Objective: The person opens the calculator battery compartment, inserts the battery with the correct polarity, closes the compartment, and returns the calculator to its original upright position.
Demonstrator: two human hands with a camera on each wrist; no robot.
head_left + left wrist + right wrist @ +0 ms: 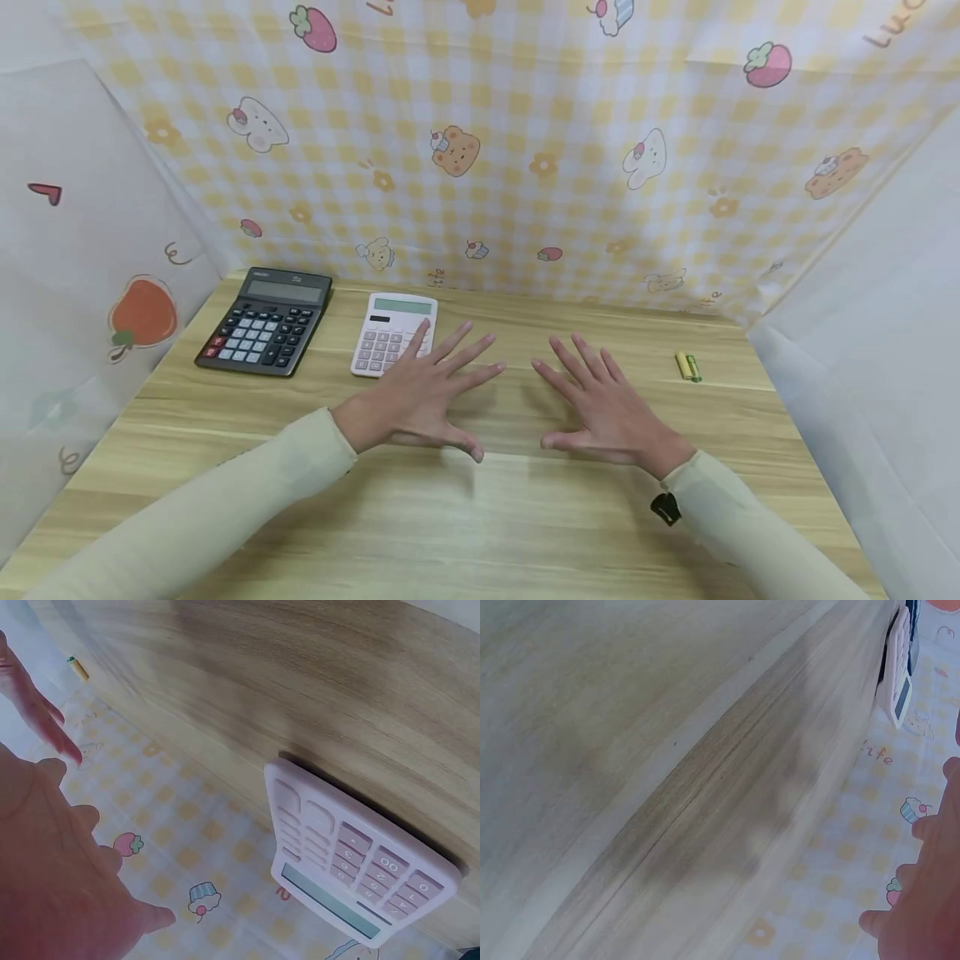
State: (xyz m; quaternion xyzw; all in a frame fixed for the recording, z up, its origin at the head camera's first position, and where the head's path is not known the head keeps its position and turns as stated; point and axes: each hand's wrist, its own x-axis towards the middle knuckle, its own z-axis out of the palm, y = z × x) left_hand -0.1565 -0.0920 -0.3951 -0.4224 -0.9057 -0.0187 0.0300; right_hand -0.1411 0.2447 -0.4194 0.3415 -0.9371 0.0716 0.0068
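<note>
Both hands hover over a wooden table with fingers spread, holding nothing. In the head view the left hand [423, 396] is at the centre, its fingers overlapping the lower right of a pale pink calculator [384, 337]. The right hand [607, 404] is to its right, palm down, a gap between the two thumbs. A larger dark grey calculator [266, 321] with a tilted screen lies at the far left. Two small batteries [687, 367], yellow and green, lie side by side right of the right hand. The left wrist view shows the pink calculator [360, 862] apart from the left hand [60, 870].
A yellow checked cloth [517, 167] with cartoon prints hangs behind the table [480, 525]. White cloth sides [67, 250] stand left and right. A black band piece [665, 508] shows at the right wrist.
</note>
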